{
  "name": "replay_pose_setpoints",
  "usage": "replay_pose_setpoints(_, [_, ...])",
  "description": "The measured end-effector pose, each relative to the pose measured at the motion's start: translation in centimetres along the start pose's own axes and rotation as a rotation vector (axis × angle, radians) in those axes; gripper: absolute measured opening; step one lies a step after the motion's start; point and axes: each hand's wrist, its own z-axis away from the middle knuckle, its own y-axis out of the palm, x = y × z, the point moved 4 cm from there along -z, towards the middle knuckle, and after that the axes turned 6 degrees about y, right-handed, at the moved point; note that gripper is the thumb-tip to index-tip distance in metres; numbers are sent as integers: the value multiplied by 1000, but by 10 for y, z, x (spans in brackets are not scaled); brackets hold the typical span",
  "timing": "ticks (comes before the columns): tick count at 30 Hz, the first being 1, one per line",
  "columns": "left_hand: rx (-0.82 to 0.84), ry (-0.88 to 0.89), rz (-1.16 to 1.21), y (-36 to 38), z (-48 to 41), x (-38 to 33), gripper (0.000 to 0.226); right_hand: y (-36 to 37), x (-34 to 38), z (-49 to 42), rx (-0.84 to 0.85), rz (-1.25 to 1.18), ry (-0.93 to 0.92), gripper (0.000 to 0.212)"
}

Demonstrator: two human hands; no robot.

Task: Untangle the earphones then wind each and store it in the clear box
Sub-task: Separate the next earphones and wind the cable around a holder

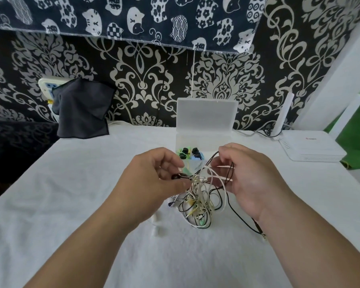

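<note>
- Head view: the table covered with a white, slightly fuzzy cloth (71,204) has wide free room to the left of the hands and in front of them. Its left edge runs diagonally beside a dark floor.
- The tangle of thin black, white and cream earphone cables (200,202) hangs between the two hands, and its lower part lies on the cloth.
- The left hand (158,173) pinches a dark piece of the tangle, perhaps an earbud.
- The right hand (252,179) holds a loop of black cable in its curled fingers. The hands are apart.
- One black cable trails to the right and ends in a plug (264,236) on the cloth.
- The clear rectangular plastic box (204,129) stands behind the hands, near the wall, with its lid upright. Small dark, green and blue things lie inside it.
- A flat white router (312,148) sits at the right edge. Its small red mark is not readable.
- A soft black cloth (83,109) hangs at the far left corner.
</note>
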Motion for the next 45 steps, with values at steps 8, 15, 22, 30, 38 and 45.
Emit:
replay_pose_setpoints(8, [-3,-60,-134,2,4,0,17,14,9,12,136,-99,23,50])
replay_pose_setpoints(15, [-232,-240,341,-14,-5,16,20,-12,12,3,-78,45,-1,29])
replay_pose_setpoints(22, [-362,-335,200,-23,-7,36,25,2,14,9,107,-37,-22,27])
replay_pose_setpoints(30, [-145,82,-149,8,7,-10,33,21,9,20,316,53,-47,15])
replay_pose_setpoints(38, [-233,13,-203,-2,0,5,17,19,10,21,253,191,-50,31])
replay_pose_setpoints(45, [-190,-410,380,-6,-5,28,10,8,9,16,147,-53,101,56])
